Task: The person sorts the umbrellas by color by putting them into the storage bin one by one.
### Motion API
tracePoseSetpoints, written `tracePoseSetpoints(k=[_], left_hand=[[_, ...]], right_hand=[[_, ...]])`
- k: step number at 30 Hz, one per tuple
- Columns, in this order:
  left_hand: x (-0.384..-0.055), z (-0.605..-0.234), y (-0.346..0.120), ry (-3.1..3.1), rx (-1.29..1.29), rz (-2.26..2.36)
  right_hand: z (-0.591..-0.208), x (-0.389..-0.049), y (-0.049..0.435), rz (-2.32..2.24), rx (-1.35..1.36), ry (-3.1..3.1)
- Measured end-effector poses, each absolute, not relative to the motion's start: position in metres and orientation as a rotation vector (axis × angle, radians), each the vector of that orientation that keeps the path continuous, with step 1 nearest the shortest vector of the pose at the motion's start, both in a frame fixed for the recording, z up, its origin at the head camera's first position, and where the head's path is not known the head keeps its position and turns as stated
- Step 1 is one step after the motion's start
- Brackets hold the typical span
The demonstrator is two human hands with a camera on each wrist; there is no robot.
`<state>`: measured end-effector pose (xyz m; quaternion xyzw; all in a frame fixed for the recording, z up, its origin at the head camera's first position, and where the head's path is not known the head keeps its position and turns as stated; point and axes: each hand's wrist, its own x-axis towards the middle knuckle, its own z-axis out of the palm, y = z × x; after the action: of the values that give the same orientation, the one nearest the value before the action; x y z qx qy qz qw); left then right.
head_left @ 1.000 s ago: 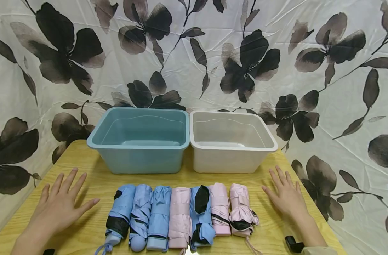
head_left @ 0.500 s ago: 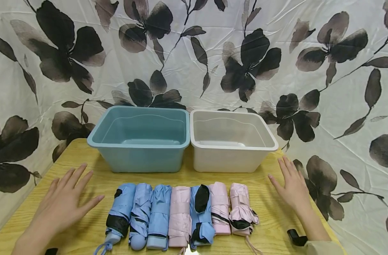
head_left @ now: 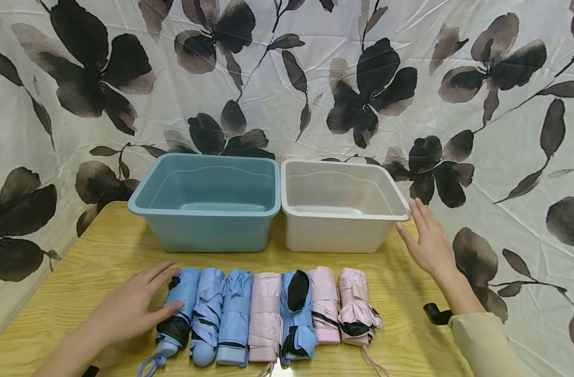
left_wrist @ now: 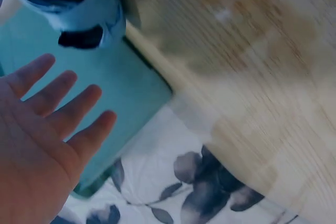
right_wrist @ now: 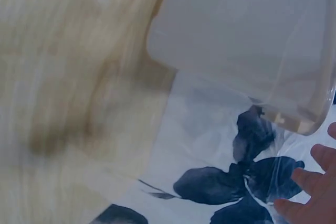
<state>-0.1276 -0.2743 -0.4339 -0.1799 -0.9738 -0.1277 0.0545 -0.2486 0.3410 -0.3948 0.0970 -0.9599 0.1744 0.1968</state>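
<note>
My left hand [head_left: 133, 303] is over the leftmost blue folded umbrella [head_left: 185, 293], its fingertips and thumb overlapping that umbrella's left side in the head view. The left wrist view shows its fingers spread, with the blue umbrella [left_wrist: 92, 11] just beyond them. Several folded umbrellas lie in a row: more blue ones [head_left: 235, 314] and pink ones [head_left: 265, 317]. My right hand [head_left: 430, 243] is held up beside the white bin [head_left: 348, 235], fingers extended and fingertips at its right rim. Nothing is in that hand; in the right wrist view only its fingers [right_wrist: 310, 182] show.
A teal bin [head_left: 211, 233] stands to the left of the white bin at the back of the wooden table [head_left: 103, 251]. A floral cloth [head_left: 306, 68] hangs behind. A small black device [head_left: 437, 314] is at the right wrist.
My left hand has moved right, from the bare table to the leftmost blue umbrella. My right hand has moved up and forward to the white bin's right rim. The umbrellas and bins stay put.
</note>
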Motion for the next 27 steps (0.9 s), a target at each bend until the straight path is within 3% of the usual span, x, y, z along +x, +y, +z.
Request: tracePoseSetpoints(k=[12, 27], left_hand=[[-0.136, -0.443, -0.256, -3.019, -0.609, -0.381], [-0.157, -0.447, -0.26, -3.131, -0.703, -0.466]], right_hand=[[-0.374, -0.287, 0.347, 0.383, 0.427, -2.863], [-0.363, -0.302, 0.348, 0.358, 0.521, -2.982]])
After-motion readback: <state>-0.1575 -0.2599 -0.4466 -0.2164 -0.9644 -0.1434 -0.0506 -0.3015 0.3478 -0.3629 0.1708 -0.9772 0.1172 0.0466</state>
